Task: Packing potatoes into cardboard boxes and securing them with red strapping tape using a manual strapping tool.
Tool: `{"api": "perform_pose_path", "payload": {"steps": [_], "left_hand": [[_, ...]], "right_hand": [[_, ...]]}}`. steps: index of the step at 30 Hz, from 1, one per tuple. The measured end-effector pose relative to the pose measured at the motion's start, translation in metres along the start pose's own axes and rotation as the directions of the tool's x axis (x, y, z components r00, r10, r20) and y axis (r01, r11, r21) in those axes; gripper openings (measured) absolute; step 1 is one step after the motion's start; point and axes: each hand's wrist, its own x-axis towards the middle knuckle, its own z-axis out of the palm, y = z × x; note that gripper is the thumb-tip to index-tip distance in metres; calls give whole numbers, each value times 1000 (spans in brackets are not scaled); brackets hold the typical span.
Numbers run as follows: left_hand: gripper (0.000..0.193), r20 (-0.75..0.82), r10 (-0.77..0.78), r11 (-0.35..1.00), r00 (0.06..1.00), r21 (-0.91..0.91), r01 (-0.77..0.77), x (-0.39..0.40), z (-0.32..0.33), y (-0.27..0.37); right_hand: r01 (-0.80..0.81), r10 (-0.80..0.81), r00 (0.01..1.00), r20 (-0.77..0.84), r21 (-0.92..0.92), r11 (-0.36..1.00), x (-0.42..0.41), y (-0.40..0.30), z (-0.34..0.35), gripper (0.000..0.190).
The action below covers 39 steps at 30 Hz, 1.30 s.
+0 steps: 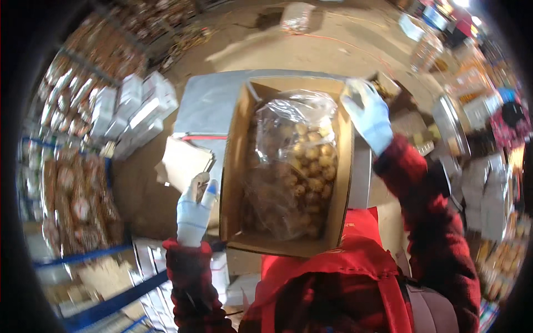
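An open cardboard box stands on a grey table in front of me. Inside it lies a clear plastic bag over many round, yellow-brown items that look like fruit or potatoes. My right hand, in a white and light-blue glove, is at the box's upper right corner, fingers curved; whether they grip the rim is unclear. My left hand, gloved alike, is left of the box beside a stack of pale sheets, its fingers partly spread. Whether it touches the sheets cannot be told.
White boxes are stacked on the left, near shelving with plastic-wrapped goods and blue rails. A wrapped bundle lies on the floor beyond the table. More cartons stand at the right, with a person at the far right edge.
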Motion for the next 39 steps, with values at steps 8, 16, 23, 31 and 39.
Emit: {"api": "perform_pose_path", "payload": {"steps": [8, 16, 23, 31, 39], "left_hand": [[49, 464, -207, 701, 861, 684, -200, 79, 13, -53], [25, 593, -157, 896, 790, 422, -139, 101, -13, -24], [36, 331, -34, 857, 943, 496, -143, 88, -1, -24], [38, 274, -199, 737, 941, 674, -40, 70, 8, -13], [55, 135, -166, 797, 977, 601, 53, 98, -27, -106]], "right_hand": [[-746, 675, 666, 316, 292, 599, -196, -142, -29, 43], [-834, 785, 453, 423, -111, 541, -179, -173, -4, 23], [-782, 718, 530, 451, -69, 620, -202, -153, -11, 27], [-762, 700, 585, 411, -18, 647, -213, -146, -15, 21], [-730, 660, 610, 439, -13, 684, -208, -144, -23, 24]]}}
